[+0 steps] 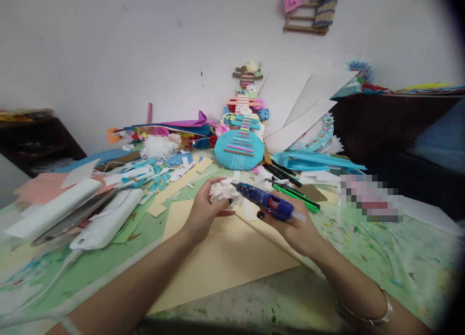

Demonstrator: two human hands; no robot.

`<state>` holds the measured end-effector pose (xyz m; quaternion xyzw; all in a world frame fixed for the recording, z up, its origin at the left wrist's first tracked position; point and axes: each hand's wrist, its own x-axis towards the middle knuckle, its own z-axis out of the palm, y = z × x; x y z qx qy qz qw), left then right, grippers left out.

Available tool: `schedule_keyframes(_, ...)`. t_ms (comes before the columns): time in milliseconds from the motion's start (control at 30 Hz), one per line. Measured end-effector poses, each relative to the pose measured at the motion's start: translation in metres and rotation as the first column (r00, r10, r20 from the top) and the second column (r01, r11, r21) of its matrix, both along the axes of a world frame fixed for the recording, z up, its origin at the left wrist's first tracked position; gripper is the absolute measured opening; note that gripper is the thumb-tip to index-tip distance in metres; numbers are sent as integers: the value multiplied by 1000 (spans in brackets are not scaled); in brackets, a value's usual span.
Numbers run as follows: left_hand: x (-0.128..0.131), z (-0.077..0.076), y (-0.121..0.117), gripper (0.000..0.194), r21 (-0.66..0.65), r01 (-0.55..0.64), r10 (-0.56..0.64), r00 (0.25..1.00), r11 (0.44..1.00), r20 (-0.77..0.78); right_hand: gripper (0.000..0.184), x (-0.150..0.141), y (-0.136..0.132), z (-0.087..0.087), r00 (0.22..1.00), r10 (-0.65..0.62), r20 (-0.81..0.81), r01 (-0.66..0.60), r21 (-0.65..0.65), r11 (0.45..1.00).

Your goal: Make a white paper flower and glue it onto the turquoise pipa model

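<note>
My left hand [208,206] is closed around a white crumpled paper flower [225,192], thumb on its near side. In my right hand [294,231] is a blue hot glue gun [267,202], its nozzle pointing left and touching or almost touching the flower. A clear glue stick [298,216] pokes out of the gun's rear. Under both hands lies a cream sheet of card [218,262]. Behind the flower stands a blue paper lute [240,151] with coloured bars and white strings, leaning toward the wall.
White power banks or similar devices [109,219] with a cable lie at left, beside a phone [72,219]. Paper scraps [145,173] and a white shredded heap [159,147] cover the back left. A green cutter [298,197] lies right of the gun.
</note>
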<state>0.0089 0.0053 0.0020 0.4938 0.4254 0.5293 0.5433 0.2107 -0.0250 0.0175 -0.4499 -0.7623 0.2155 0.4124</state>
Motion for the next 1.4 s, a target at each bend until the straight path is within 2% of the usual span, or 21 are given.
schedule_keyframes(100, 0, 0, -1, 54, 18, 12, -12, 1000, 1000, -21, 15, -3, -2, 1, 997, 8, 81, -10, 22, 1000)
schedule_keyframes(300, 1, 2, -3, 51, 53, 7, -4, 998, 999, -58, 13, -3, 0, -2, 993, -14, 119, 12, 19, 1000)
schedule_keyframes(633, 1, 1, -3, 48, 91, 17, -10, 997, 996, -73, 18, -2, -2, -1, 992, -6, 128, 12, -45, 999)
schedule_keyframes(1400, 2, 0, -3, 47, 138, -21, 33, 996, 990, -81, 16, -2, -4, -1, 993, -20, 117, 25, -37, 999)
